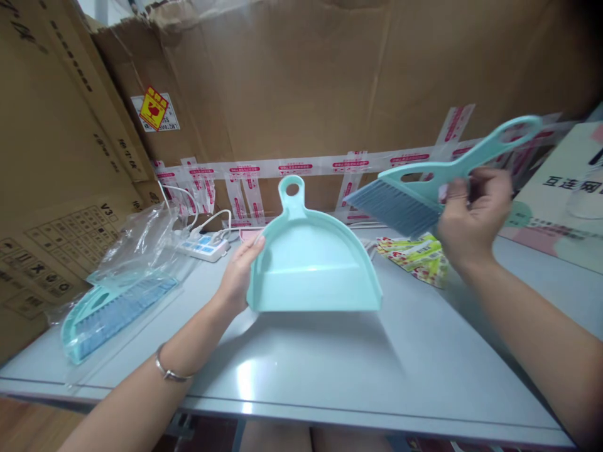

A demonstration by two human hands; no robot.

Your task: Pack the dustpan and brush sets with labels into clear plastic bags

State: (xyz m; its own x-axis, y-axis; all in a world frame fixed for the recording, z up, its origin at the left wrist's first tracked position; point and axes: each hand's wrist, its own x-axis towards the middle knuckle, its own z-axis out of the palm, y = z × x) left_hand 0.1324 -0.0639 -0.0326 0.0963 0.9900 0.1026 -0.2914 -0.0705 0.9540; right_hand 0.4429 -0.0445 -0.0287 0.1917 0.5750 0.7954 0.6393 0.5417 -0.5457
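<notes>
A mint-green dustpan [311, 251] is held up over the table, its handle pointing away and its wide straight lip facing me. My left hand [241, 270] grips its left edge, thumb at the rim, the other fingers hidden behind. To the right, my right hand [475, 216] is closed on a matching hand brush [424, 179]. The brush is tilted, grey-blue bristles down and to the left, looped handle up and to the right. Dustpan and brush are apart. Another mint brush [117, 307] lies in a clear plastic bag at the left of the table.
A white power strip [205, 246] with plugged cables sits at the back left. Behind it stands a large taped cardboard box [292, 81]; another carton [61, 157] is at the left. A yellow-green patterned packet [414, 258] and a printed white box [560, 194] are on the right of the grey table [320, 383].
</notes>
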